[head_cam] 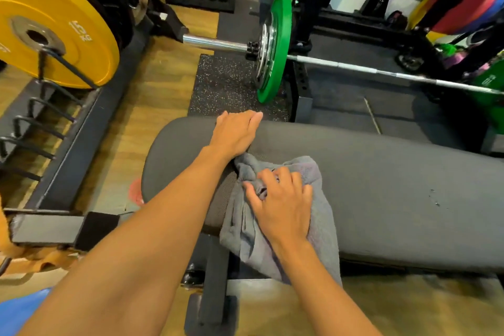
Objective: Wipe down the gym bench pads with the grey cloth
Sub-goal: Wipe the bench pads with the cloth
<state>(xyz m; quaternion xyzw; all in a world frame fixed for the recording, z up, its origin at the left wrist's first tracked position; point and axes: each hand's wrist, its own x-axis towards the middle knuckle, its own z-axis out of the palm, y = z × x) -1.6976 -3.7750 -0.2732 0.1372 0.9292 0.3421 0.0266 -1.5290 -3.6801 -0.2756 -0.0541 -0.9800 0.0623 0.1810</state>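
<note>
Presently, the grey cloth [323,221] is being gripped on the bench pad [395,185] by the curled right hand [281,199]; at eleven o'clock from it, the pad's far edge is being pressed by the flat left hand [234,131].

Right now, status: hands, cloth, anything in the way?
Left hand flat on bench pad. Right hand grips grey cloth on pad. Nothing else on pad.

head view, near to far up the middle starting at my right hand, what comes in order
right hand on the grey cloth → left hand at the far edge of the bench pad → speckled mat → green plate
</note>
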